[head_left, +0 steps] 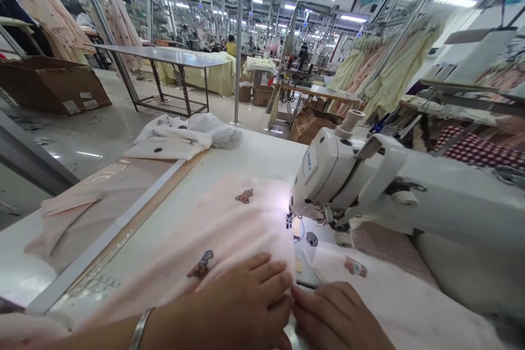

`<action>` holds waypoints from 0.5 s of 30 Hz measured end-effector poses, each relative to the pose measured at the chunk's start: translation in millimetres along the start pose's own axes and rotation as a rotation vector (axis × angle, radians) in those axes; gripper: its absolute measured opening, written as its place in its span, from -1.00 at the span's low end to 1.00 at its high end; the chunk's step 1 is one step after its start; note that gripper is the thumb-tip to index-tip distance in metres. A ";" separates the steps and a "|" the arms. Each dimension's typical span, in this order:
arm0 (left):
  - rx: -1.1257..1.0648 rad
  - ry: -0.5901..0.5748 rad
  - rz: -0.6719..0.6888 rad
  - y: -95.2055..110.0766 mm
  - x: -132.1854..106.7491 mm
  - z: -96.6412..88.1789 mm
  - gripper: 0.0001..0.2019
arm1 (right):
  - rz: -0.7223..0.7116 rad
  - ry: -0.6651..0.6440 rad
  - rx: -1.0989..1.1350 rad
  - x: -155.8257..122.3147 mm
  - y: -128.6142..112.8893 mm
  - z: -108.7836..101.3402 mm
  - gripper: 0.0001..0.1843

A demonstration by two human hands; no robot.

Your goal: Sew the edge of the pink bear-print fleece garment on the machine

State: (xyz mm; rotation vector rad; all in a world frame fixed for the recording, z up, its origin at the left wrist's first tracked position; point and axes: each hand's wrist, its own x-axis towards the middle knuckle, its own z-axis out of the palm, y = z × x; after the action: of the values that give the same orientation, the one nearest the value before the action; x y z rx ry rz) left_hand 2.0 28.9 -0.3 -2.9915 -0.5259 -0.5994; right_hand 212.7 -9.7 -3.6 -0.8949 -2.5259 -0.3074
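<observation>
A pale pink fabric piece point(229, 224) with small bear prints lies flat on the white sewing table point(262, 147), reaching under the needle area of a white sewing machine point(369, 180). My left hand point(241, 301), with a metal bangle on the wrist, presses flat on the fabric's near edge. My right hand point(336, 317) rests beside it, fingertips pinching or pressing the fabric edge just in front of the presser foot point(297, 229). The two hands touch at the fingertips. The machine's lamp lights the cloth near the needle.
A pile of white printed fabric pieces point(172, 139) lies at the table's far edge. More pink cloth point(94, 202) lies on the lower left extension. Cardboard boxes point(49, 85), a long table point(164, 57), hanging garments point(389, 71) and other workstations fill the hall behind.
</observation>
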 end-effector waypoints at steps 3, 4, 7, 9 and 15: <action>-0.073 -0.033 0.008 -27.5 10.0 -0.6 -0.69 | -0.021 0.031 -0.011 17.3 16.5 4.3 -0.66; -0.088 -0.036 0.015 -35.7 13.3 1.6 -0.71 | -0.017 0.034 -0.001 21.5 22.0 5.9 -0.69; -0.099 -0.022 0.019 -54.9 22.3 8.0 -0.75 | 0.069 0.020 0.068 27.8 35.4 12.0 -0.76; -0.098 -0.029 0.042 -62.2 26.8 9.7 -0.77 | 0.153 -0.003 0.103 27.7 40.6 16.6 -0.77; -0.138 -0.048 0.078 -67.4 28.9 11.7 -0.77 | 0.210 -0.035 0.094 22.9 42.6 24.9 -0.76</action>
State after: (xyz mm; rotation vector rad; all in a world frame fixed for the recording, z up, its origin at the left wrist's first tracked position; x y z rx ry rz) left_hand 8.7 102.9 -1.6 -3.1464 -0.3831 -0.5822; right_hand 215.9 43.9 -12.1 -1.1243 -2.4285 -0.1068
